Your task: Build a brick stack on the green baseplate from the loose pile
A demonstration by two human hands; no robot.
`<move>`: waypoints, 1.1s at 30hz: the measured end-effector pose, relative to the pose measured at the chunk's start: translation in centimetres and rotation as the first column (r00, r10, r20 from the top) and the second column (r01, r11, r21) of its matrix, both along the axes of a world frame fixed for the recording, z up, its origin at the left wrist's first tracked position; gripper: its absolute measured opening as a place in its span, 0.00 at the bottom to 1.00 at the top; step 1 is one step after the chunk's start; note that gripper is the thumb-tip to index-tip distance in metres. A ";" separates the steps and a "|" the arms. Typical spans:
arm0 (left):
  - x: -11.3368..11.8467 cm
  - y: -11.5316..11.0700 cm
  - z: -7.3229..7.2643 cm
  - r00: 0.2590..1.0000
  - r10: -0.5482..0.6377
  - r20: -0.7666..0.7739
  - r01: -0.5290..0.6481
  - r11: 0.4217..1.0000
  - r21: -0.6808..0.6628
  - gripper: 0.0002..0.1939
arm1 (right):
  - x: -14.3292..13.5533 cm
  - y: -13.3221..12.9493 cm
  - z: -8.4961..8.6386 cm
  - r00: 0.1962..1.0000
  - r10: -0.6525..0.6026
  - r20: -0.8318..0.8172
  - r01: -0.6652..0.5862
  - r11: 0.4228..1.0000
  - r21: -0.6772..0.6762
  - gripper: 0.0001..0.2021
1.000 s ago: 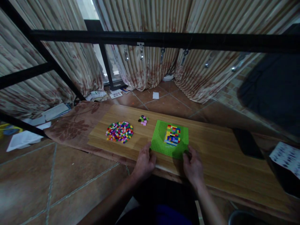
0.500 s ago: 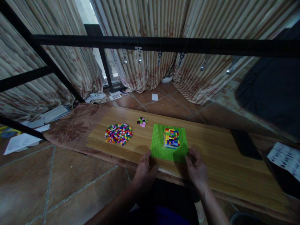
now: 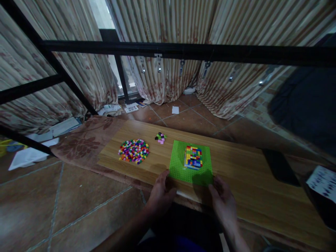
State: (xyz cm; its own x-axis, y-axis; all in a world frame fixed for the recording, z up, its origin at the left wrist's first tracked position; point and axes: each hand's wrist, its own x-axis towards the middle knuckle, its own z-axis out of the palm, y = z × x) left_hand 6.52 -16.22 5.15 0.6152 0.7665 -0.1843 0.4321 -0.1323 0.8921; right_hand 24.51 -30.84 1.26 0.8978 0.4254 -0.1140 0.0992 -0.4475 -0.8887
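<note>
A green studded baseplate [image 3: 178, 169] lies on the wooden board in front of me. On it stands a low, roughly square block of multicoloured toy bricks [image 3: 193, 157]. My left hand [image 3: 162, 192] is at the plate's near left corner, index fingertip against the edge, thumb apart from it. At the near right corner is my right hand [image 3: 224, 199], its fingers loosely curved and apart beside the edge. Neither hand has a loose brick visible in it. Left of the plate are a round pile of small coloured bricks [image 3: 133, 151] and a little cluster of pink, green and black bricks [image 3: 160, 138].
The wooden board [image 3: 244, 175] rests on a brown patterned cloth [image 3: 78, 140]. A black phone-like slab [image 3: 280, 166] lies at its right end, near a printed white sheet [image 3: 322, 183]. A black metal bar [image 3: 183, 49] crosses ahead, with curtains [image 3: 168, 80] behind.
The whole view has shifted slightly. My right hand has moved a little toward me and right, and the baseplate's near right corner sits slightly closer. My left hand stays at its corner.
</note>
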 end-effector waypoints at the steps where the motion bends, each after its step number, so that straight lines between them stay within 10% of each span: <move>1: 0.0 0.1 0.1 1.000 0.004 0.002 -0.004 1.000 -0.007 0.32 | -0.1 0.0 0.0 1.000 -0.004 -0.007 0.004 1.000 -0.007 0.29; 33: -0.8 0.6 -0.2 0.999 -0.004 0.034 0.002 0.998 0.066 0.29 | -1.3 -0.5 1.7 0.991 0.014 -0.136 -0.012 1.000 0.012 0.30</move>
